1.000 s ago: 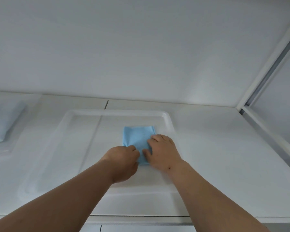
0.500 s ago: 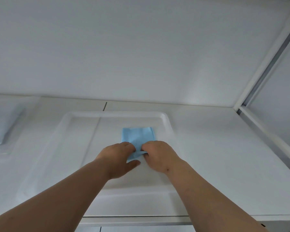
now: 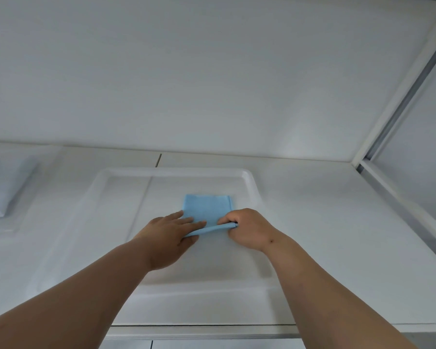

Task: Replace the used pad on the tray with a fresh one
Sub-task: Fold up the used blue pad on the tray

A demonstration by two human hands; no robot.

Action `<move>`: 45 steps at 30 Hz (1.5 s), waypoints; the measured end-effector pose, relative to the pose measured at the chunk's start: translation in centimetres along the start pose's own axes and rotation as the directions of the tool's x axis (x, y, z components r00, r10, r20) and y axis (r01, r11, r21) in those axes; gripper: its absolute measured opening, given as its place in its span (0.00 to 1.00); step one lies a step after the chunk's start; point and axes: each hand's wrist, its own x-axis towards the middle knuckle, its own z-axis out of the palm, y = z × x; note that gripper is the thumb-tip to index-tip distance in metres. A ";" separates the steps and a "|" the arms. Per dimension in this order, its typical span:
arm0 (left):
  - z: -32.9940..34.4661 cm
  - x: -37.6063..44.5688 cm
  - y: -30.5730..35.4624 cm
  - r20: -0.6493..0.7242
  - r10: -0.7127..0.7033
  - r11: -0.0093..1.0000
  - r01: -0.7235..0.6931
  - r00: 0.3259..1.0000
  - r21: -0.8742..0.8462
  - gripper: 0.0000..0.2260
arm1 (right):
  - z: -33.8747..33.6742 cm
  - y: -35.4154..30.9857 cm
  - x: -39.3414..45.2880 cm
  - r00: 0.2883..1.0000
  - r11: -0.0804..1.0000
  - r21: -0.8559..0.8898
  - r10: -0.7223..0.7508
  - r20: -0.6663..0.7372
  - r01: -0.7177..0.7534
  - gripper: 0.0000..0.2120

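Observation:
A folded light-blue pad (image 3: 207, 206) lies in the right half of a shallow white tray (image 3: 126, 173) on the white counter. My right hand (image 3: 248, 229) pinches the pad's near edge, which is lifted into a thin raised fold. My left hand (image 3: 171, 235) lies with straight fingers on top of the pad's near left part, its thumb under the lifted edge. The pad's far half lies flat on the tray.
A pale blue folded stack (image 3: 0, 195), blurred, sits at the counter's far left. A white wall rises behind the tray. A window frame (image 3: 400, 197) runs along the right side. The counter's front edge (image 3: 212, 328) is near me.
My left hand has opened and now lies flat on the pad. My right hand has lifted the pad's near edge into a raised fold.

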 end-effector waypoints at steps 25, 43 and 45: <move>-0.4 4.9 -0.7 0.051 -0.603 0.609 0.501 0.796 -0.615 0.08 | 0.9 0.0 4.2 0.927 0.943 0.103 0.332 -0.175 -0.318 0.11; 1.9 5.1 0.8 -0.016 -0.159 0.981 0.160 0.987 0.109 0.29 | 4.6 0.9 3.7 0.956 0.890 -0.452 -0.177 -0.233 0.055 0.32; 2.1 5.1 0.6 0.032 -0.172 0.980 0.168 0.985 0.111 0.32 | 4.4 1.3 3.5 0.995 0.914 -0.404 -0.060 -0.077 0.024 0.43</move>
